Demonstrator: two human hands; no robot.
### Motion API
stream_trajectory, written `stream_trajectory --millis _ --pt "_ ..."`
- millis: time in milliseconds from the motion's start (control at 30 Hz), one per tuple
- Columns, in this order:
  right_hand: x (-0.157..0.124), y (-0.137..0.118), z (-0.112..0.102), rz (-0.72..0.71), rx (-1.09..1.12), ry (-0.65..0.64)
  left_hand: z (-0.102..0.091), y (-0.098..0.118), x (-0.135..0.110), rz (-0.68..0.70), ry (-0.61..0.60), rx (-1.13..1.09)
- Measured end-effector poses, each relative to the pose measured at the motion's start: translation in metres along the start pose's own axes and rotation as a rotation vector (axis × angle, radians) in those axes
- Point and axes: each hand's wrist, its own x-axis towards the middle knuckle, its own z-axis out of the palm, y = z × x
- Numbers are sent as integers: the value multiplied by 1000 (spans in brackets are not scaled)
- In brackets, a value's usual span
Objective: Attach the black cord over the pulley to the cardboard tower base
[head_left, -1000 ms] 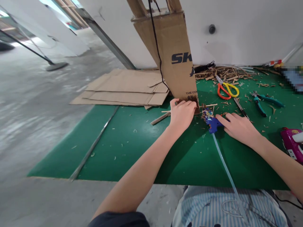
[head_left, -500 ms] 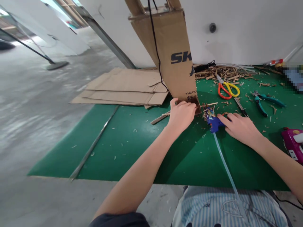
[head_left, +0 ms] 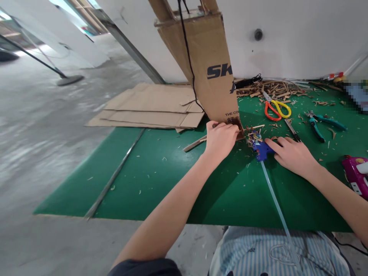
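Note:
A tall brown cardboard structure with dark printing stands on the green table, a black cord running down its front. My left hand is closed at its lower edge, fingers curled over the cardboard; the fingertips are partly hidden. To the right lies a blue glue gun, bits of scrap stuck around its nozzle end. A long translucent glue stick trails from its back toward my lap. My right hand grips the gun's handle from the right, its lower fingers out of sight.
Flat cardboard sheets lie at the back left. Behind the glue gun are scissors, a cutter knife, pliers and a heap of cardboard scraps. A magenta power strip sits at the right.
The glue gun and my right hand have shifted very slightly to the right. The cardboard structure has tipped a touch to the left at its top; my left hand stays at its base.

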Motion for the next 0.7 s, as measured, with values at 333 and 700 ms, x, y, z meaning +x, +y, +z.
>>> stream_trajectory --millis 333,700 --pt "0 0 1 -6 -1 -7 4 3 -1 -55 37 2" --pt "-1 -1 1 15 -5 14 -6 4 -1 19 -39 4"
